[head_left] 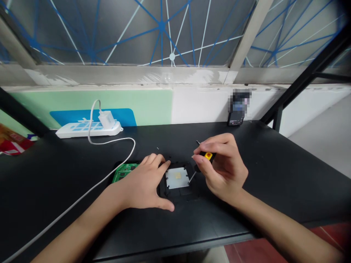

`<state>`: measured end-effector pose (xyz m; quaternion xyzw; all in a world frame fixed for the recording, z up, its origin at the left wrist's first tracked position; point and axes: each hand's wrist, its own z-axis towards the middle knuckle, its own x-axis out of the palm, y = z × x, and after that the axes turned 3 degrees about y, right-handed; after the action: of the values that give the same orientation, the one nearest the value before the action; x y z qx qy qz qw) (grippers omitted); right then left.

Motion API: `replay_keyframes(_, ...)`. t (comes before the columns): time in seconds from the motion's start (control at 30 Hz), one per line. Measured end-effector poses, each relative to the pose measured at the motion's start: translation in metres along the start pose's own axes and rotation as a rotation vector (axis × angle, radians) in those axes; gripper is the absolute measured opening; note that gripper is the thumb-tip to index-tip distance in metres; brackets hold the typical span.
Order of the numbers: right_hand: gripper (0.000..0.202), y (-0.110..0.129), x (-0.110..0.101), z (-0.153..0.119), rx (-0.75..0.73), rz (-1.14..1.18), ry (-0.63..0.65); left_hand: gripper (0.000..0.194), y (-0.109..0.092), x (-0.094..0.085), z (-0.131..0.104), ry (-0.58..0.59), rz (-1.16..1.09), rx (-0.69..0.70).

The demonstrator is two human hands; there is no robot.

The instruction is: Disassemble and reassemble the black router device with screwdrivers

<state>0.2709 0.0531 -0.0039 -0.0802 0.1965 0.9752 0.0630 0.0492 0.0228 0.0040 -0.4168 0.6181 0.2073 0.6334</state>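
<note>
A black device casing (pixel 178 194) lies on the black table, with a silver metal plate (pixel 175 182) set in it. The plate has small dark screws or clips along its edges and a pale yellowish square near the middle. My left hand (pixel 144 182) rests over the casing's left side, fingers and thumb spread apart. Pinched in my right hand (pixel 226 164) is a screwdriver (pixel 208 156) with a black and yellow handle. Its thin shaft slants down to the plate's lower right corner. Partly hidden behind my left hand is a green circuit board (pixel 124 171).
A white power strip (pixel 89 129) with a plugged-in charger (pixel 106 119) stands at the back left. Its white cable (pixel 82 199) runs across the table's left side. A phone (pixel 236 109) leans on the wall at the back right. A red package (pixel 16 142) lies far left.
</note>
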Motion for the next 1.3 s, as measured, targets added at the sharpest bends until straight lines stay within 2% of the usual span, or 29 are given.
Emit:
replay_keyframes(0.2, 0.034, 0.0055, 0.0021, -0.0043, 0.141, 0.166, 0.031, 0.109, 0.0012, 0.0005, 0.0000, 0.005, -0.006, -0.007)
replay_keyframes(0.33, 0.029, 0.0039, 0.0015, -0.0040, 0.122, 0.248, 0.034, 0.110, 0.0009, 0.0002, 0.0003, 0.004, -0.002, -0.005)
replay_keyframes(0.4, 0.028, 0.0016, 0.0006, -0.0025, 0.071, 0.212, 0.039, 0.110, 0.0007, 0.0005, 0.0003, 0.004, 0.006, -0.003)
replay_keyframes(0.57, 0.040, -0.0014, -0.0009, 0.0009, -0.030, 0.010, 0.006, 0.108, 0.0002, 0.0005, -0.0004, 0.000, 0.001, 0.002)
replay_keyframes(0.77, 0.041, 0.0042, 0.0015, -0.0024, 0.076, 0.129, 0.023, 0.110, 0.0012, 0.0009, 0.0002, -0.002, 0.012, -0.004)
replay_keyframes(0.93, 0.032, 0.0051, 0.0018, -0.0045, 0.129, 0.244, 0.035, 0.109, 0.0008, 0.0004, -0.0003, 0.006, -0.007, -0.011)
replay_keyframes(1.03, 0.026, 0.0017, -0.0001, -0.0028, 0.077, 0.184, 0.044, 0.108, 0.0003, 0.0003, -0.0003, -0.005, -0.005, -0.005)
replay_keyframes(1.2, 0.035, -0.0006, -0.0008, 0.0004, -0.026, 0.001, 0.013, 0.105, 0.0002, -0.0003, 0.0004, -0.003, -0.009, 0.004)
replay_keyframes(1.3, 0.033, 0.0034, 0.0019, -0.0004, 0.049, 0.043, -0.001, 0.106, 0.0006, -0.0003, -0.0001, -0.005, -0.010, 0.005)
